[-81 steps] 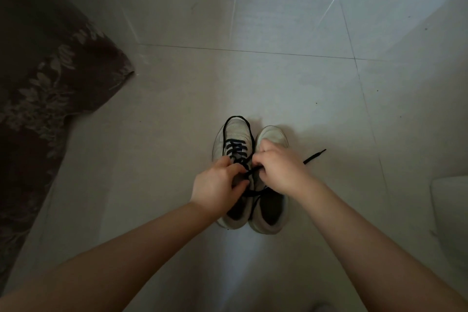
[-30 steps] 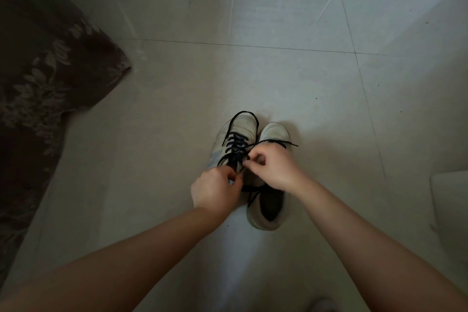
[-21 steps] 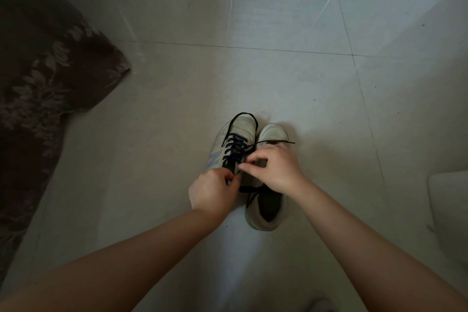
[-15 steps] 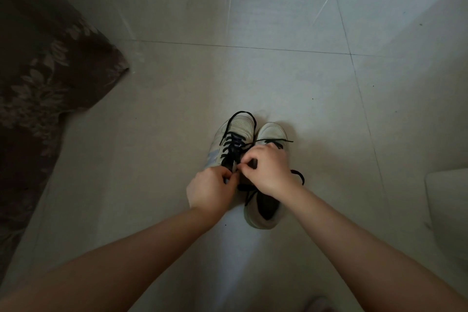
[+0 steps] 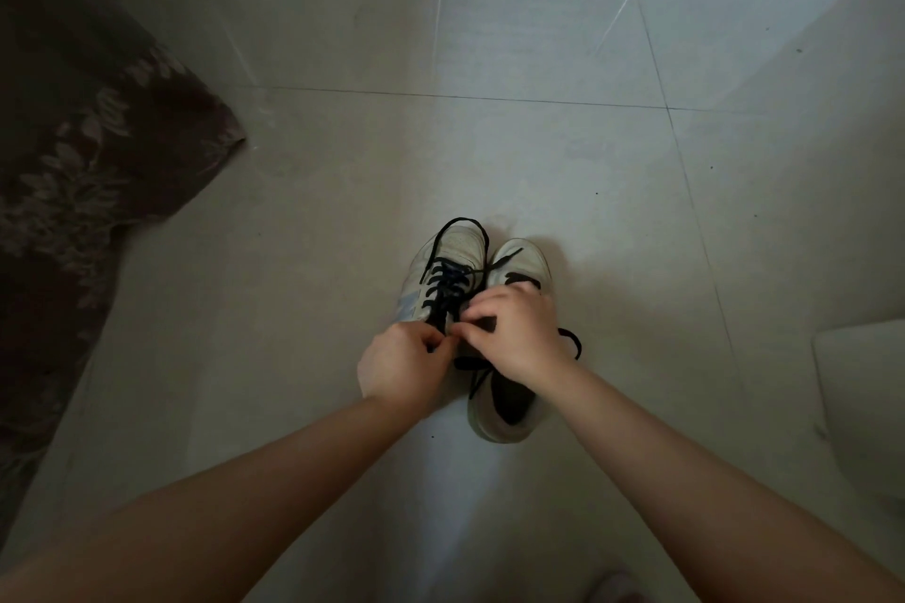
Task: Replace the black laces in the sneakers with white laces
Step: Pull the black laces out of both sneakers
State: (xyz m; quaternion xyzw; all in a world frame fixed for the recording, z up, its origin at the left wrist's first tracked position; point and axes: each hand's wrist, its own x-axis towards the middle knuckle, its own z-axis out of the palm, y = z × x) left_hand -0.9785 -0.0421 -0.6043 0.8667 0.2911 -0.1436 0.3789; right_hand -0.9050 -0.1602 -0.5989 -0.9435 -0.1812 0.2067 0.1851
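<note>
Left to right: a patterned dark fabric (image 5: 88,171) is lying at the floor's edge, and the left hand (image 5: 404,365) is pinching the black lace (image 5: 443,294) low on the left sneaker (image 5: 440,279), touching the right sneaker (image 5: 509,387) on the tiled floor (image 5: 636,211). The right hand (image 5: 512,333), pinching at the same spot, is sitting closer to the left hand than a second ago, and a lace loop is now trailing past its wrist, so unlacing is progressing, I judge, with no white laces visible. No brand or writing is legible.

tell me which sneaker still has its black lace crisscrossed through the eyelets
The left sneaker, the one with the pale blue side stripe. The right sneaker beside it shows only loose lace.
</note>
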